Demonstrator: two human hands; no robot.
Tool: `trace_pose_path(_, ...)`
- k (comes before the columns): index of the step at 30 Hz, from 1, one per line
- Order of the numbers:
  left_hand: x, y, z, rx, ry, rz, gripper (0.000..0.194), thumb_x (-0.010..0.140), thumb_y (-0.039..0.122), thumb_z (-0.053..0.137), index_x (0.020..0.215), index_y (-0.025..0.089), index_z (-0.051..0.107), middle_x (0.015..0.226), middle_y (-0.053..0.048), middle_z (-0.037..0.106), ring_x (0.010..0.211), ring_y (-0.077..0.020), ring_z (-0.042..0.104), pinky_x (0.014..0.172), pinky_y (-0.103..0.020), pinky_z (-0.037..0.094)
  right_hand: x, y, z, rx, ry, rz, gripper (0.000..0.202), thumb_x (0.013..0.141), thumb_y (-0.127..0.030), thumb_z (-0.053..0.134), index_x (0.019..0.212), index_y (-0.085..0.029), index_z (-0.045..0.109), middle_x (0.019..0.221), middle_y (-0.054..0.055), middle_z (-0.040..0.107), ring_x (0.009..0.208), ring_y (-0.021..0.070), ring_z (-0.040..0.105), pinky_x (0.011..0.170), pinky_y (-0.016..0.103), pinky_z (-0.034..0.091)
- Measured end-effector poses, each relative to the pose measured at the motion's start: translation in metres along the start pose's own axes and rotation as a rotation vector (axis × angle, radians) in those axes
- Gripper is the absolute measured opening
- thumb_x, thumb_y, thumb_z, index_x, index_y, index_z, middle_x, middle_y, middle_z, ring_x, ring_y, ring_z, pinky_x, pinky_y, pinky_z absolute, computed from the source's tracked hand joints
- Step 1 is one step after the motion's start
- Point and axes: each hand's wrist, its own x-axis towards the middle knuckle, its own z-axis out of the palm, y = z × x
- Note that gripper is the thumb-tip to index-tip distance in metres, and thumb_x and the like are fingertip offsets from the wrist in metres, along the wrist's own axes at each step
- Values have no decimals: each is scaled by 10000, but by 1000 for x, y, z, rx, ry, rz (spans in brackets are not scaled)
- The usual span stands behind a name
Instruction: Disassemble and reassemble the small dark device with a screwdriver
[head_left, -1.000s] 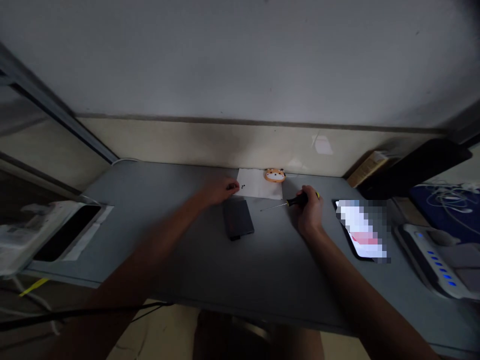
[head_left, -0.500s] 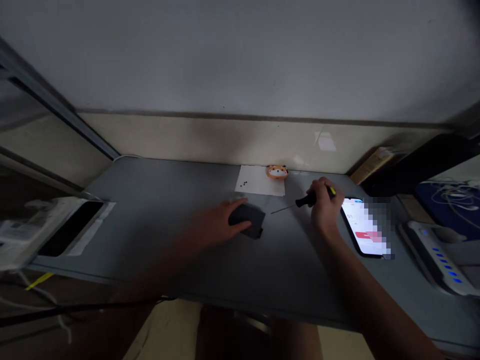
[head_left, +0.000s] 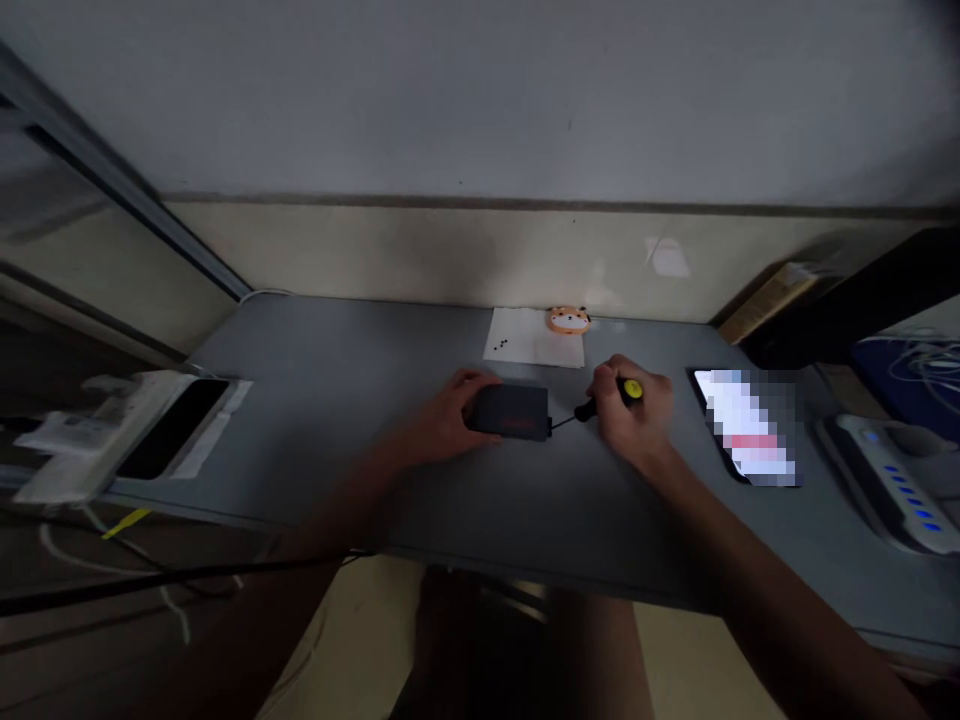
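My left hand point(head_left: 448, 420) grips the left end of a dark rectangular box-like device point(head_left: 513, 412), thumb on its near side and fingers on its far side. Red marking, too dim to read, shows on its top face. In my right hand point(head_left: 630, 415) is a screwdriver point(head_left: 586, 410) with a black handle and a yellow cap. Its thin shaft points left, and the tip is at the device's right end, by a small dark part at the corner. Whether the tip touches a screw there is too small to tell. Several tiny dark screws point(head_left: 501, 345) lie on white paper point(head_left: 532, 350) behind the device.
An orange animal-faced case point(head_left: 568, 320) sits on the paper's right corner. To the right are a lit phone point(head_left: 750, 430) and a power strip point(head_left: 892, 490). A black phone point(head_left: 174, 428) lies at the left on the grey desk point(head_left: 337, 350). Cables hang below the left edge.
The device has turned to lie level, its right end facing the screwdriver. My right hand has moved left, bringing the tip to that end. The camera view has shifted slightly.
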Motion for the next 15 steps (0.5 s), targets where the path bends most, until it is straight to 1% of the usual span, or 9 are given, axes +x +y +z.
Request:
trace_pose_path(4,1,4,4,43,11,48,733,699,413,898,1347,225,611,1387,-104,569,1139,-283,669,1001,-406,570,-1,-2,0,-19,58,-79,452,985,-330,496,547,-237,429,497,-34,445,448,114,433,499,280,333)
trace_pose_path(7,0,6,5,64,14,29,772,692,434,912,1380,255,611,1408,-94,578,1189,-302,658,1034,-410,555,-1,-3,-3,-52,111,-141,450,985,-316,499,547,-241,425,486,-34,441,441,118,426,492,287,330)
trace_pose_path(9,-3,5,5,55,26,6,826,695,448,910,1434,268,587,1450,-92,569,1220,-307,644,1032,-398,554,-3,-3,-4,-60,169,-183,449,995,-331,502,559,-241,444,486,-31,457,442,122,431,487,290,329)
trace_pose_path(10,-5,4,4,42,31,-11,862,701,449,907,1470,267,563,1466,-95,566,1218,-302,643,1023,-389,556,-4,-3,-3,-49,210,-199,445,1004,-342,499,573,-239,461,496,-27,480,448,123,443,488,290,334)
trace_pose_path(12,-10,1,3,13,44,-52,916,712,423,898,1526,251,514,1441,-98,594,1147,-273,662,987,-373,564,-8,-4,1,0,274,-206,436,1023,-370,489,608,-235,492,534,-16,536,476,127,484,500,285,356)
trace_pose_path(14,-13,-2,3,-13,59,-83,931,724,382,892,1552,245,490,1339,-81,654,1026,-233,674,938,-359,570,-13,-6,10,69,249,-195,427,1032,-399,488,639,-233,509,572,-6,573,511,132,514,524,283,383)
trace_pose_path(15,-15,-3,3,-21,65,-94,927,725,369,893,1553,247,492,1262,-65,681,969,-218,672,907,-351,573,-16,-7,16,104,196,-197,419,1031,-407,493,651,-232,516,580,-6,576,520,133,518,532,282,391)
